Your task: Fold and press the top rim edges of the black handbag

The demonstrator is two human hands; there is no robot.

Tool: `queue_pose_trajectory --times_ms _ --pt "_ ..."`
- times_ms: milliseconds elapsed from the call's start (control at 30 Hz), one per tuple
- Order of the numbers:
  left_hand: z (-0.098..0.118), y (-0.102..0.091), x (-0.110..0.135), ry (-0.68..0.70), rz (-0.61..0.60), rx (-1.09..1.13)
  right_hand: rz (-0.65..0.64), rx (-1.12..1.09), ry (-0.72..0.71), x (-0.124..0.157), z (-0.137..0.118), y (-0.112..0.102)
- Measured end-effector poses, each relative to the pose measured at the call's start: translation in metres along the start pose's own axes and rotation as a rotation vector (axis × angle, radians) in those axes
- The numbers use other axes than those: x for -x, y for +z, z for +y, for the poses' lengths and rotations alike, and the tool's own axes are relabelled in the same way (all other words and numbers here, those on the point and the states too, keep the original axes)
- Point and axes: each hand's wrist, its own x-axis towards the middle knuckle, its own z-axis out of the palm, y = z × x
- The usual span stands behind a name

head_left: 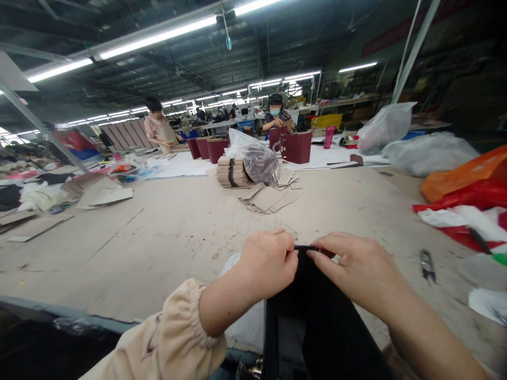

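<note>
A black bag (332, 322) stands open at the table's front edge, its dark inside facing me. My left hand (269, 261) is closed, thumb and curled fingers pinching the bag's far upper rim. Just to the right, my right hand (352, 258) grips the same rim between thumb and fingers. A short stretch of the black edge shows between the two hands. Metal fittings (253, 368) show low by the bag's left side. White sheeting (247, 322) lies beside the bag, partly behind my left forearm. The bag's lower part is out of frame.
Thread snips (426, 265) lie right of my right hand. Ahead are cardboard pieces (269, 199), a bundled stack (232, 172) and a plastic bag (253, 155). Maroon bags (296, 148) stand farther back near a co-worker (277, 119). Red and orange plastic (467, 179) lies at right.
</note>
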Motion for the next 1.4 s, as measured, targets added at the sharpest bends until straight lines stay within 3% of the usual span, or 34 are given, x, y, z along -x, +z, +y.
queue_pose_trajectory --times_ms 700,900,1133,1400 --pt "0.003 0.003 0.000 -0.034 0.021 -0.061 -0.012 0.010 -0.057 -0.006 -0.002 -0.004" --pt "-0.001 -0.003 0.008 -0.044 -0.014 0.098 -0.029 0.123 -0.133 -0.013 -0.009 -0.008" --pt "-0.013 -0.012 0.024 -0.164 0.028 0.242 -0.008 0.098 -0.147 -0.013 -0.006 -0.003" --pt "-0.011 -0.010 0.015 -0.015 0.086 0.231 -0.018 0.111 -0.108 -0.013 -0.007 -0.002"
